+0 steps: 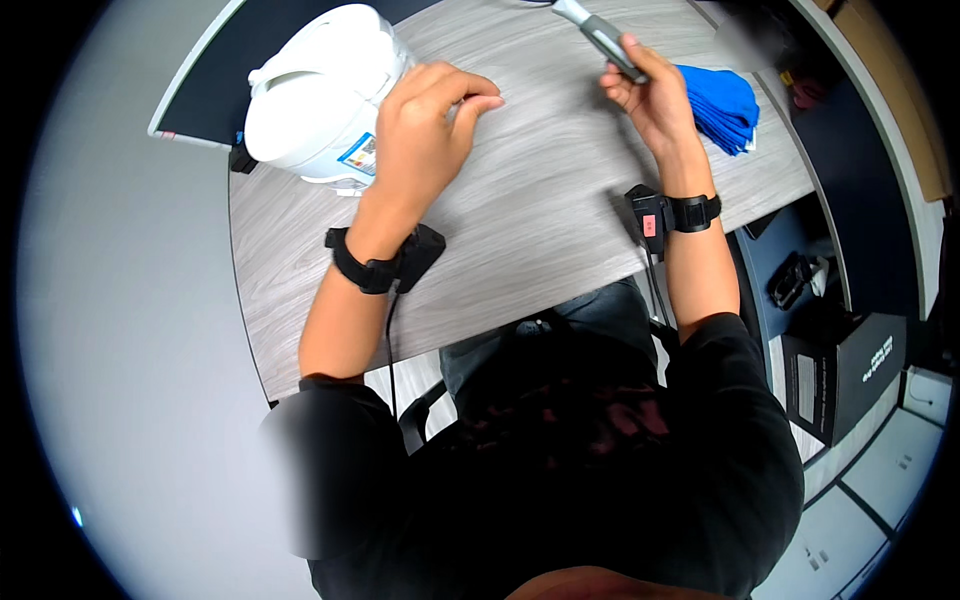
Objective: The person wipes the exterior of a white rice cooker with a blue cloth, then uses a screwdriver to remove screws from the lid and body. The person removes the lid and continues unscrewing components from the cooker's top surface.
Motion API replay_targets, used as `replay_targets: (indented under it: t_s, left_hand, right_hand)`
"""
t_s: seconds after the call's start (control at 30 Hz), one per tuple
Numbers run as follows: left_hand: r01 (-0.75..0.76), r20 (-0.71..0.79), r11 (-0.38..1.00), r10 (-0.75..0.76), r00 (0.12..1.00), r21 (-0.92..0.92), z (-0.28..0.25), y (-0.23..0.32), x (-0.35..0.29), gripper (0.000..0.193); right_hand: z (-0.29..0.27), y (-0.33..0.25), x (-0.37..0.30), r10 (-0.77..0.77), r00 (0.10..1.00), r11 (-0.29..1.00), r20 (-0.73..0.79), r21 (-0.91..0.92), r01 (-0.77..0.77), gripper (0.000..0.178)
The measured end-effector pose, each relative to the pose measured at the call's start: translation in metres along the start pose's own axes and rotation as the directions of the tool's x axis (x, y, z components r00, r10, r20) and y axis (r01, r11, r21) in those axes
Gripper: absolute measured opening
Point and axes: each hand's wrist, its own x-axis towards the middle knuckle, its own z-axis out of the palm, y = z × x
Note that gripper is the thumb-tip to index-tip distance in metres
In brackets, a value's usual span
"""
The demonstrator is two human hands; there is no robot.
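My left hand (428, 125) is beside a white, rounded lidded appliance (300, 115) with a carrying handle and a blue-and-white label, much like a rice cooker. Its thumb and forefinger are pinched together, and I cannot make out anything between them. In my right hand (660, 100) is a slim tool with a grey handle (608, 42) and a pale tip, held above the far side of the table. The tool's end reaches the top of the picture, so its kind is unclear. Right behind that hand lies a folded blue cloth (722, 108).
The grey wood-grain table (540, 190) has dark partitions (870, 170) around it. Black strapped devices (418, 258) with cables sit on both wrists. A black box (845, 375) stands low at the right, near a shelf with small items.
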Motion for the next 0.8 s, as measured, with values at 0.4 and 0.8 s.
replay_targets:
  t_s: [0.4,0.8]
  left_hand:
    - [0.418,0.399,0.825,-0.262,0.879,-0.38,0.125,0.03,0.003,0.005]
    - [0.412,0.521,0.857,-0.21,0.827,-0.309,0.202,0.036,0.021,0.011]
  right_hand:
    - [-0.056,-0.049,-0.033,0.133,0.985,0.632,-0.106,-0.757,-0.167,0.034]
    - [-0.114,-0.026,0.059,0.208,0.975,0.842,-0.073,-0.494,-0.217,0.021]
